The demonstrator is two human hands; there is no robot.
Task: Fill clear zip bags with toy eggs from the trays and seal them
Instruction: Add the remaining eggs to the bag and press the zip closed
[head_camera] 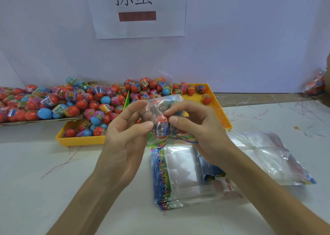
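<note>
Hands: A person's left hand (128, 133) and right hand (194, 127) hold a filled zip bag (161, 106) between them, raised over the white table (53, 181) in front of the trays.
Left hand: Thumb and forefinger pinch the bag's left side; the other fingers are loosely bent beside it.
Right hand: Fingers are curled round the bag's right side, with the thumb pressed on its front.
Bag: Clear and bulging with toy eggs (160, 127); a red one with a barcode label faces the camera. Whether the zip is closed cannot be told.
Left yellow tray (80, 140): Heaped with red and blue eggs, near the left hand.
Green tray (127, 99): Piled with eggs and partly hidden behind the raised bag.
Right yellow tray (220, 113): Holds only a handful of eggs at its far end.
Flat tray (35, 122): Far left, heaped with eggs, its edge over the left yellow tray.
Empty bags: A neat stack of bags (178, 172) with colourful borders lies under the right wrist; loose clear bags (267, 154) lie just to its right.
Wall: A paper sign (139, 29) carries large printed characters and a red bar.
Right edge: A blurred bag of eggs (315, 84).
</note>
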